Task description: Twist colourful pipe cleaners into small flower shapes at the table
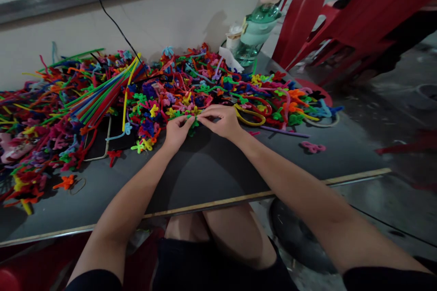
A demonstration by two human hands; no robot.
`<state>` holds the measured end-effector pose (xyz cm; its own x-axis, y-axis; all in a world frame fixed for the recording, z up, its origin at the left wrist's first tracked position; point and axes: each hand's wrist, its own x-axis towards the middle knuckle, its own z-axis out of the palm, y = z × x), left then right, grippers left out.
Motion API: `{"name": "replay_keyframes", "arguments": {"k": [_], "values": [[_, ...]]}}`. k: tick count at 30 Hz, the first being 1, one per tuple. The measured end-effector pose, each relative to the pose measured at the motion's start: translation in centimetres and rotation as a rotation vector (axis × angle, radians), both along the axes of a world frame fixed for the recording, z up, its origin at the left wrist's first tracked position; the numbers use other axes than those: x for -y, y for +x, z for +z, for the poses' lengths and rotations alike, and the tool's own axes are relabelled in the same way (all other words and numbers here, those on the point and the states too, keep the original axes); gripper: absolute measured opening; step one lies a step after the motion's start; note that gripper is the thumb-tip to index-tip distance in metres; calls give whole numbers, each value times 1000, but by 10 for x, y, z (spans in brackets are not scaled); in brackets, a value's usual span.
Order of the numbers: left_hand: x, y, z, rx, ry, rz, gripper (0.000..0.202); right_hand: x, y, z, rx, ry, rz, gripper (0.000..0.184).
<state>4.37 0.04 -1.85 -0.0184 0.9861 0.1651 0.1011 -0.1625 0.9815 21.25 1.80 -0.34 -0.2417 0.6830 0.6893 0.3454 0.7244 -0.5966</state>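
My left hand point(177, 132) and my right hand point(222, 121) meet above the dark table, just in front of a heap of fuzzy coloured pipe cleaners. Thumb and forefinger of each hand are pinched together. Between them is a small green pipe cleaner piece point(194, 125), partly hidden by the fingers; its exact shape is too small to make out. Beyond my right hand lie scissors with yellow handles point(251, 117), half buried in the heap point(184, 77). A bundle of straight pipe cleaners point(105, 93) leans on the heap to the left.
A green bottle point(256, 32) and a white cup point(233, 40) stand by the wall. A pale-edged dark device point(106, 143) lies left, partly covered. A pink looped piece point(313, 147) is at right. The table edge point(218, 202) runs nearby; red chairs point(303, 20) stand beyond.
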Motion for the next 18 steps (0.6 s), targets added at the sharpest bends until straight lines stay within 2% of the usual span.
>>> {"name": "replay_keyframes", "arguments": {"k": [3,6,9,12,18], "values": [[-2,0,0,147,-33,3,35,3,-6,-3,-79,41,-79,16],[-4,-1,0,216,-40,34,36,3,-8,-5,-70,52,-19,18],[-2,-1,2,184,-21,44,34,2,-7,-4,-53,-31,48,19],[0,0,2,107,7,18,31,-1,-3,-2,-115,-105,47,20],[1,1,0,-24,55,28,20,-7,3,-2,-65,-145,75,20]]}}
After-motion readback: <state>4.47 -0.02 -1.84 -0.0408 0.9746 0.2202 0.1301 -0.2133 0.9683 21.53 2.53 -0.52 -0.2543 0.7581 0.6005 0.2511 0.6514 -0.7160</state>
